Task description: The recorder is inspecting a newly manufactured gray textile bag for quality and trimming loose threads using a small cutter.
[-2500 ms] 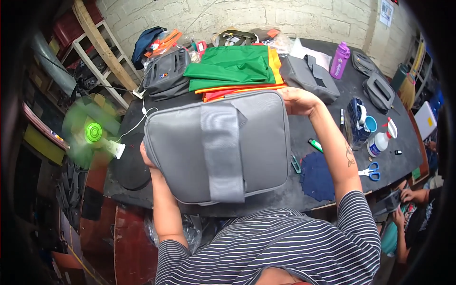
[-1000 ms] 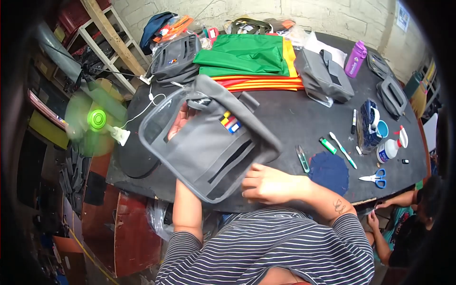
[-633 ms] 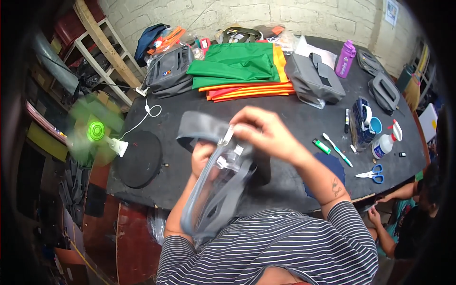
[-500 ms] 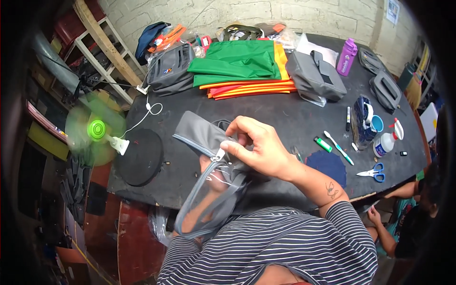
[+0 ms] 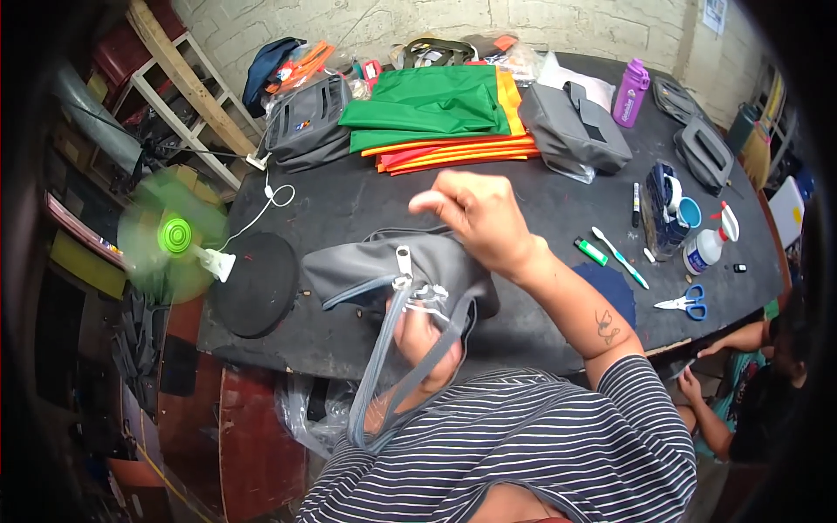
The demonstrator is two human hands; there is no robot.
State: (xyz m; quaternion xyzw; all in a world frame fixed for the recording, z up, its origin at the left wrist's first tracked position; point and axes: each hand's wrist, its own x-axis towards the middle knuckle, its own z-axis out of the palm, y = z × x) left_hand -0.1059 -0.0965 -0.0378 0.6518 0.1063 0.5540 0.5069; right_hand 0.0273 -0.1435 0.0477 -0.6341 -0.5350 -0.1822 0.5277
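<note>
A grey fabric bag [image 5: 453,253] is held over the near edge of the table, its grey zipper [image 5: 384,366] unzipped and looping down toward me. Through the opening my left hand [image 5: 423,344] shows inside, gripping the bag near the end of the zipper; its fingertips are partly hidden by fabric. A metal zipper pull [image 5: 403,261] stands up there, beside loose white threads [image 5: 432,298]. Just above the bag, apart from the pull, is my right hand [image 5: 479,218]. Its fingers are curled in with the thumb pointing left, and whatever they may hold is hidden.
Folded green and orange fabric [image 5: 436,105] lies at the back between grey bags [image 5: 575,131]. To the right are a purple bottle [image 5: 631,94], a spray bottle [image 5: 704,251], scissors [image 5: 684,302], a toothbrush [image 5: 621,259] and a lighter [image 5: 591,251]. A green fan [image 5: 174,235] spins at left.
My right hand has let go of the zipper pull and risen off the bag. The bag has tilted and its top has sunk, with my left hand still inside.
</note>
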